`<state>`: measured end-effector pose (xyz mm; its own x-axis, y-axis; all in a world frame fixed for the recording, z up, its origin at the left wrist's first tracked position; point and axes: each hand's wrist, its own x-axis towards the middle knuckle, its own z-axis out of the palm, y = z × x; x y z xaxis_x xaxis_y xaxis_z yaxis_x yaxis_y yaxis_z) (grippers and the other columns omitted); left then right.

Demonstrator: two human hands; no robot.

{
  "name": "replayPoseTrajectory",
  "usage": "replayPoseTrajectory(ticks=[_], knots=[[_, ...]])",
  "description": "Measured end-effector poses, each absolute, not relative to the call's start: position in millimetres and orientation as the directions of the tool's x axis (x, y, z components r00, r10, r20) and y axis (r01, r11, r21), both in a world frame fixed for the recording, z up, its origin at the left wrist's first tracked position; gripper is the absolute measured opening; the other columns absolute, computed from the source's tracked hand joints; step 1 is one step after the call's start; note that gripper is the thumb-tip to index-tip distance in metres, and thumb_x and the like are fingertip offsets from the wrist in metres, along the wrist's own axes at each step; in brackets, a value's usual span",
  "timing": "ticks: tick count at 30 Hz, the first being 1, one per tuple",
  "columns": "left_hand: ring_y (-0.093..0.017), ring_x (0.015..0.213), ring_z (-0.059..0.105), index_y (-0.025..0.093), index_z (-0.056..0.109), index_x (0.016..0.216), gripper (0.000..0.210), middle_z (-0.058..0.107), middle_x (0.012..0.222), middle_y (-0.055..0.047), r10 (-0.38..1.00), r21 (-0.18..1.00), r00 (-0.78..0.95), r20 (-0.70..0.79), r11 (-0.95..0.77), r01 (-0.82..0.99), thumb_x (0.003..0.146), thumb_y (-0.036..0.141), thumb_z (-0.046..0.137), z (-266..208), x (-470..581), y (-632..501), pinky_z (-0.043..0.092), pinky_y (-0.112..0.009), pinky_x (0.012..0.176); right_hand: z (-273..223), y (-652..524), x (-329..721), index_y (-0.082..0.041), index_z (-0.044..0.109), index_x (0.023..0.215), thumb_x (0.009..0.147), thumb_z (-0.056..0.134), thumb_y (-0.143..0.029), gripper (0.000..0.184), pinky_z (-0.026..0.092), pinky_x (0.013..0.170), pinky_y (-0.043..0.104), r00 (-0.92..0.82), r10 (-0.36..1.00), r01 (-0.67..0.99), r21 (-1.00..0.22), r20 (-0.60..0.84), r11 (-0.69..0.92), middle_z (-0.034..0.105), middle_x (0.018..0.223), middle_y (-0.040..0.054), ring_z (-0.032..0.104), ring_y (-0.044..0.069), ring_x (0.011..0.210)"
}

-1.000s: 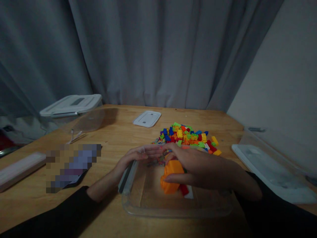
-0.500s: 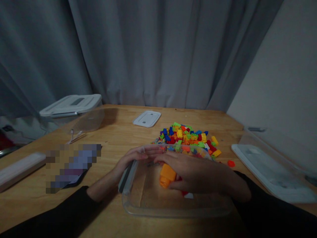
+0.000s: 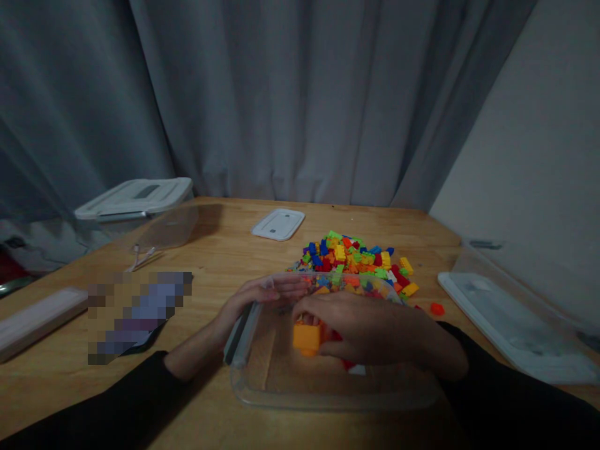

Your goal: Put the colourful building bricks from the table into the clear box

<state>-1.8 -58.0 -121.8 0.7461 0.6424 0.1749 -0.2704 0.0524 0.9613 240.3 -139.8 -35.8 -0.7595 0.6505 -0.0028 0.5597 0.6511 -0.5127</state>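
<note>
A clear plastic box (image 3: pixel 328 401) lies in front of me on the wooden table. At its far left corner is my left hand (image 3: pixel 255 300), the thumb at the rim and the fingers stretched along the far wall, gripping it. Inside the box, my right hand (image 3: pixel 349 325) pinches an orange toy brick (image 3: pixel 307 337) between thumb and fingers. Red and white pieces (image 3: pixel 356 369) show partly beneath that hand, the rest hidden by it. Behind the box spreads a pile of colourful toy bricks (image 3: pixel 347 256), partly seen through its far wall.
A lidded clear bin (image 3: pixel 140 206) stands at the back left. A white lid (image 3: pixel 279 225) lies behind the pile. To the right are another clear container and lid (image 3: pixel 510 331), with a loose orange-red piece (image 3: pixel 437 309) nearby. A phone-like item (image 3: pixel 145 325), blurred out, lies left.
My right hand has turned the orange brick and shifted it slightly left and toward me, its fingers curling more over the top. My left hand and the box stay in place.
</note>
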Motion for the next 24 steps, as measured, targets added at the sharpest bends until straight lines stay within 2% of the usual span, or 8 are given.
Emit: replayPoseTrajectory(ticks=[7,11,14,16,19,24], knots=[[-0.033,0.142,0.054,0.019,0.072,0.131,0.05,0.065,0.147,-0.01,0.614,0.968,0.766,0.19,0.013,-0.251,0.088,0.02,0.048,-120.7,-1.6,-54.9,0.023,-0.055,0.127,-36.8,-139.9,242.0,-0.02,0.062,0.129,0.089,0.066,-0.023,0.04,0.046,0.101,0.037,-0.778,0.628,0.537,-0.492,0.024,0.685,0.067,0.13,0.0102,0.061,0.025,0.119],[-0.034,0.143,0.052,0.017,0.069,0.135,0.052,0.063,0.149,-0.012,0.61,0.953,0.769,0.191,0.073,-0.294,0.088,0.021,0.048,-119.2,0.1,-58.5,0.022,-0.055,0.127,-34.3,-140.1,240.3,-0.019,0.066,0.123,0.09,0.065,-0.027,0.034,0.05,0.089,0.034,-0.789,0.614,0.548,-0.452,0.0,0.704,0.072,0.114,0.0081,0.065,0.023,0.103],[-0.033,0.145,0.051,0.019,0.067,0.136,0.053,0.063,0.15,-0.011,0.608,0.942,0.775,0.174,0.126,-0.31,0.086,0.02,0.05,-119.2,1.3,-60.4,0.022,-0.056,0.127,-34.7,-140.1,239.7,-0.021,0.068,0.121,0.09,0.064,-0.025,0.032,0.05,0.078,0.03,-0.806,0.589,0.54,-0.478,-0.057,0.693,0.076,0.101,0.0047,0.068,0.02,0.089],[-0.034,0.144,0.051,0.02,0.068,0.135,0.052,0.063,0.149,-0.011,0.618,0.933,0.767,0.172,0.147,-0.327,0.086,0.02,0.05,-119.4,2.2,-61.7,0.023,-0.057,0.127,-37.0,-140.1,240.1,-0.023,0.07,0.117,0.091,0.062,-0.025,0.027,0.05,0.077,0.029,-0.821,0.568,0.521,-0.488,-0.061,0.7,0.077,0.098,0.0028,0.069,0.02,0.087],[-0.035,0.143,0.053,0.019,0.069,0.135,0.051,0.064,0.147,-0.012,0.638,0.927,0.751,0.169,0.155,-0.34,0.087,0.02,0.051,-118.9,3.1,-64.1,0.023,-0.058,0.127,-41.9,-139.7,240.8,-0.024,0.07,0.116,0.094,0.058,-0.026,0.025,0.05,0.079,0.029,-0.839,0.541,0.503,-0.474,-0.065,0.723,0.077,0.103,0.0021,0.07,0.02,0.09],[-0.032,0.141,0.055,0.019,0.07,0.133,0.048,0.066,0.145,-0.01,0.664,0.931,0.73,0.162,0.143,-0.337,0.09,0.018,0.049,-113.4,2.0,-67.7,0.026,-0.057,0.126,-44.5,-139.9,240.3,-0.02,0.068,0.118,0.097,0.053,-0.023,0.026,0.05,0.087,0.03,-0.882,0.465,0.446,-0.473,-0.084,0.76,0.074,0.112,0.0066,0.068,0.019,0.097]])
